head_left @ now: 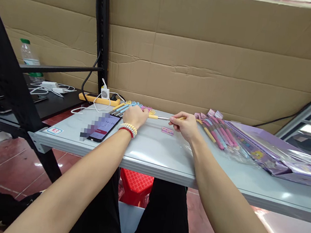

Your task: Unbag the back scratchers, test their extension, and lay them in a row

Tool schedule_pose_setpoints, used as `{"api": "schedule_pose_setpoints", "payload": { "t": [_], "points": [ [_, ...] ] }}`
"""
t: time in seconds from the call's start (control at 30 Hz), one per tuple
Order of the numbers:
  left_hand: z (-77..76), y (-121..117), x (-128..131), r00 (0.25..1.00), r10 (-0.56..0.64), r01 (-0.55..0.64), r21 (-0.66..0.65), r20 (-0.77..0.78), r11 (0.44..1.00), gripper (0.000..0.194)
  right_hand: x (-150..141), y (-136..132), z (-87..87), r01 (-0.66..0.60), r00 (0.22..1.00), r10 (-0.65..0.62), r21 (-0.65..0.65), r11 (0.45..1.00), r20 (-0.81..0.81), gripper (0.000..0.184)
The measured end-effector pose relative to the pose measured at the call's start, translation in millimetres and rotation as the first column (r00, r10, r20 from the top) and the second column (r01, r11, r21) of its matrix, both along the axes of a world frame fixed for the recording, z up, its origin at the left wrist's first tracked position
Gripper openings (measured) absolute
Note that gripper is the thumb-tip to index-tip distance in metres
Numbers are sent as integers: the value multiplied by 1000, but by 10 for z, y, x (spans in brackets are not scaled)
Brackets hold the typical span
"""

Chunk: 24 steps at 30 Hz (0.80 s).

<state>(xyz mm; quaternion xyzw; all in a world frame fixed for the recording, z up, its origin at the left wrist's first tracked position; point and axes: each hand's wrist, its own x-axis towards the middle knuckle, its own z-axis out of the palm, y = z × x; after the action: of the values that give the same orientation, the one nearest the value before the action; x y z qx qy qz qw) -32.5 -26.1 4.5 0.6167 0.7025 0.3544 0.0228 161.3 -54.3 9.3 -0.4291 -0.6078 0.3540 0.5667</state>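
A telescopic back scratcher with yellow parts and a metal rod is stretched level between my hands above the table. My left hand is closed around its left end. The fingers of my right hand pinch the yellow part at its right end. Just below the rod lies a small pink printed card. Beside and behind my left hand are several more back scratchers with yellow, blue and purple claws, partly hidden by that hand. A phone with its screen lit rests left of my left wrist.
Right of my right hand lie several pink, grey and yellow back scratchers in clear wrapping. Beyond them is a purple package. A yellow power strip with white cables sits at the back left, near a black rack post. Cardboard walls the back.
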Motion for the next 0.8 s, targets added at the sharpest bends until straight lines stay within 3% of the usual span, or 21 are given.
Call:
{"api": "schedule_pose_setpoints", "payload": {
  "t": [0.37, 0.67, 0.8],
  "points": [
    [105, -86, 74, 996, -2, -4, -63, -89, 998, 46, -103, -30, 0, 13, 999, -10, 67, 998, -37, 31],
    [4, -44, 54, 980, -79, 67, -71, -181, 995, 56, -75, 42, -86, 30, 998, -33, 52, 998, 52, 22],
    [-21, -67, 59, 963, -121, 118, -25, -239, 993, 64, -28, 85, -91, 13, 1000, -14, -24, 1000, -20, 21]
  ]
}}
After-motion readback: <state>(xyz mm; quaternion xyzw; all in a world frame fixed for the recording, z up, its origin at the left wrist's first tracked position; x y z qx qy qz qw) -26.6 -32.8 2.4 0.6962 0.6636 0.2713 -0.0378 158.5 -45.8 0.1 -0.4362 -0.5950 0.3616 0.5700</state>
